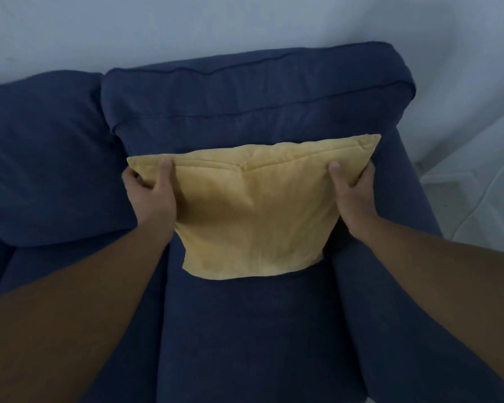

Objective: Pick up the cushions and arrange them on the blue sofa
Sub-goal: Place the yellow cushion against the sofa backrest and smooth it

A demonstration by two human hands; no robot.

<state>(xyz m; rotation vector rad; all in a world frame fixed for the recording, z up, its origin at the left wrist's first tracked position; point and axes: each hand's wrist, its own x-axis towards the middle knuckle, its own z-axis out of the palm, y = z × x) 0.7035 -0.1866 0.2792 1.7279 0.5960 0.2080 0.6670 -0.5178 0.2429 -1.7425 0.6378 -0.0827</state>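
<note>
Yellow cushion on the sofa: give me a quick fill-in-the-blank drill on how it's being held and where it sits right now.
1. The cushion is gripped by ____ hands, the left hand and the right hand, at its upper corners.
2. The cushion's colour is ____.
3. It stands on the seat of the blue sofa, in front of the ____ cushion.
4. Beside it, on the person's right, is the sofa's ____.

Missing words: both; yellow; back; armrest
</note>
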